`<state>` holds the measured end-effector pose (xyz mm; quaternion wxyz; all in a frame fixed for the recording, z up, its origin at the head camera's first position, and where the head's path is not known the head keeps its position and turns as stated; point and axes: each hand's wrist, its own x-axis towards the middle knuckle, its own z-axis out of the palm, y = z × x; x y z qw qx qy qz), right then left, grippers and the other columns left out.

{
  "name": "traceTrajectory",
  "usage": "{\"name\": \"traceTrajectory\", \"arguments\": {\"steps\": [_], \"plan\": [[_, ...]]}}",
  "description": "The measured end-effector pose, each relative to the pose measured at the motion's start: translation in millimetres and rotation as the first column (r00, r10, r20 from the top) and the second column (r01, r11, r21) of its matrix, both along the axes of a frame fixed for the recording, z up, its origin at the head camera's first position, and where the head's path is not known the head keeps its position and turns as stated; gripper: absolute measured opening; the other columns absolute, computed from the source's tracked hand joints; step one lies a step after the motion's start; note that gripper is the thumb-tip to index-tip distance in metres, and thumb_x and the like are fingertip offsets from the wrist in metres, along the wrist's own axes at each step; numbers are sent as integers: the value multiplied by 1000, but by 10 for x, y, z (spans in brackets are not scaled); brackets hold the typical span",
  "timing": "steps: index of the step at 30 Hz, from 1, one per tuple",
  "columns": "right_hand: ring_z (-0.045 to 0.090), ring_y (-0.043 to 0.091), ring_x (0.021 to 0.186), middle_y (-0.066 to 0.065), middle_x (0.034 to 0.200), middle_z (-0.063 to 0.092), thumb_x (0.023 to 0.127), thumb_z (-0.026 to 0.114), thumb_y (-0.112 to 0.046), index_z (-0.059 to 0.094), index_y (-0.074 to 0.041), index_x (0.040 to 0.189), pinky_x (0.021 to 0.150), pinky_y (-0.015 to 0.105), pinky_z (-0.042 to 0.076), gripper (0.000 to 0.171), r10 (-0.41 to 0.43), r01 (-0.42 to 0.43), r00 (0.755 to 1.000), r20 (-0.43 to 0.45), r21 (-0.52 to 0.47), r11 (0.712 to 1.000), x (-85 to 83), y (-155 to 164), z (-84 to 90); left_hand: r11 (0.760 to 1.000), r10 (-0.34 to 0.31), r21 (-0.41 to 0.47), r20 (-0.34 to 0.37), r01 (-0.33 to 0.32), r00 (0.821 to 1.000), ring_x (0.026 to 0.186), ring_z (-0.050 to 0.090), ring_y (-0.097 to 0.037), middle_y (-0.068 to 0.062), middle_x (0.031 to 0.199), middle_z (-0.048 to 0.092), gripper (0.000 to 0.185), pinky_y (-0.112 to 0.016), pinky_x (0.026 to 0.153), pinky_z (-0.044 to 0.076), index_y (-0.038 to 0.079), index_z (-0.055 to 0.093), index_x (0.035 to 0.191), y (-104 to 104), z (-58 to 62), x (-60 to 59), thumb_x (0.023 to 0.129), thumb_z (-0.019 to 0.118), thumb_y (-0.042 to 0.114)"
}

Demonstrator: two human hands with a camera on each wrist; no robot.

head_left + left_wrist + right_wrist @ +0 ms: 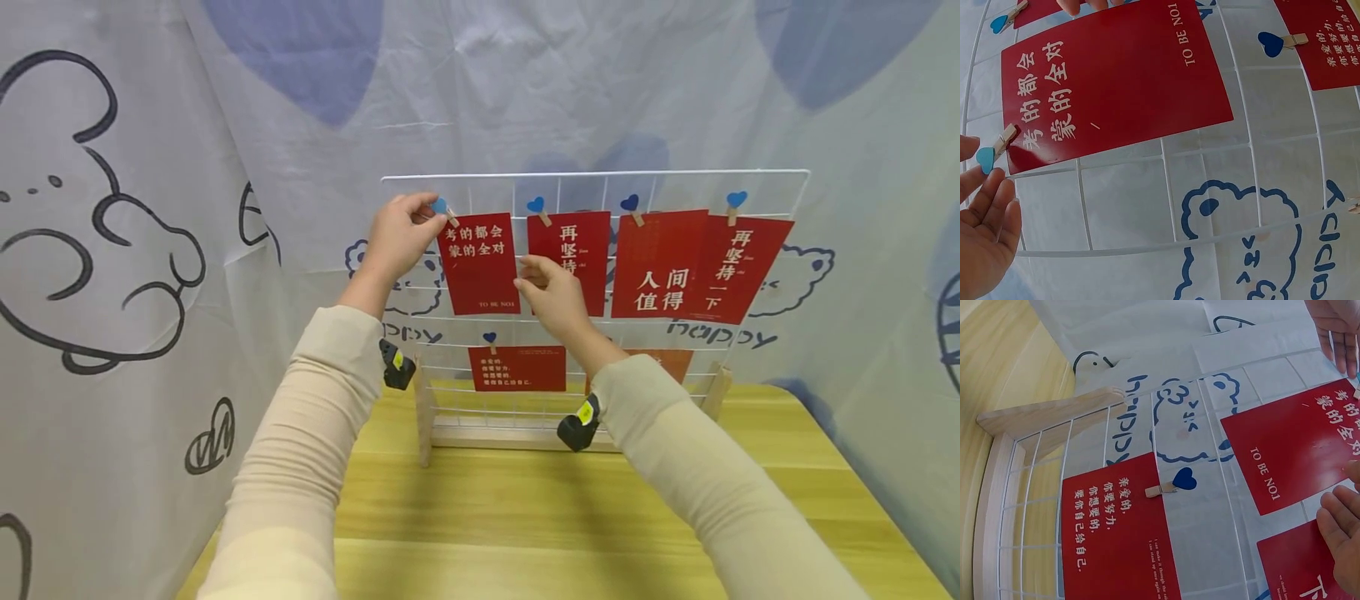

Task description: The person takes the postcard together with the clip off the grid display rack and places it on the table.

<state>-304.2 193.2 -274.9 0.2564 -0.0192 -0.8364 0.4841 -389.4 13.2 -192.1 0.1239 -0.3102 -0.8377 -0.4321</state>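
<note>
A white wire grid panel (675, 177) stands on wooden feet on a yellow table (525, 517). Red cards with white writing hang on it from wooden pegs with blue hearts. My left hand (401, 237) is at the top-left peg (444, 208), its pale-blue heart (986, 159) between thumb and fingertips. That peg sits on the corner of the leftmost red card (480, 262), which hangs tilted (1116, 81). My right hand (551, 296) pinches this card's lower right edge; its fingers (1341, 525) show beside the "TO BE NO1" corner (1272, 469).
Three more red cards (656, 267) hang along the top row. Below them are a small red card (517, 368) with its own peg (1172, 483) and an orange one (675, 362). A white printed sheet (150, 250) hangs behind and left.
</note>
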Motion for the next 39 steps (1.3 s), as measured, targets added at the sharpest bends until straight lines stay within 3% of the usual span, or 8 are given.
{"name": "traceTrajectory", "arguments": {"steps": [8, 19, 29, 39], "plan": [[52, 18, 95, 8, 107, 56, 86, 54, -13, 51, -7, 118, 76, 27, 46, 33, -26, 26, 1000, 0, -26, 999, -43, -22, -9, 1000, 18, 9, 0, -18, 1000, 90, 47, -18, -9, 98, 51, 33, -25, 74, 42, 5, 53, 117, 27, 3, -16, 86, 52, 18], [55, 18, 86, 8, 95, 61, 84, 57, -14, 59, -4, 104, 71, 26, 46, 23, -154, 154, 986, -62, -9, 988, -115, -74, 1, 985, 93, 148, -23, -89, 995, 82, 47, -16, -8, 92, 54, 25, -22, 70, 42, 5, 59, 107, 101, -71, -44, 87, 52, 17], [55, 18, 80, 8, 88, 63, 81, 60, -16, 63, -4, 98, 67, 26, 46, 21, -225, 227, 972, -68, 13, 974, -169, -124, 35, 960, 136, 247, 9, -134, 991, 79, 46, -13, -7, 91, 56, 22, -19, 65, 40, 6, 63, 102, 138, -86, -92, 85, 56, 17], [52, 17, 74, 7, 84, 62, 82, 59, -17, 65, -5, 95, 62, 25, 44, 19, -249, 249, 968, -34, -24, 968, -169, -151, 49, 950, 152, 267, 45, -159, 987, 78, 47, -12, -6, 90, 56, 19, -18, 65, 41, 4, 63, 97, 172, -70, -107, 83, 58, 16]]}}
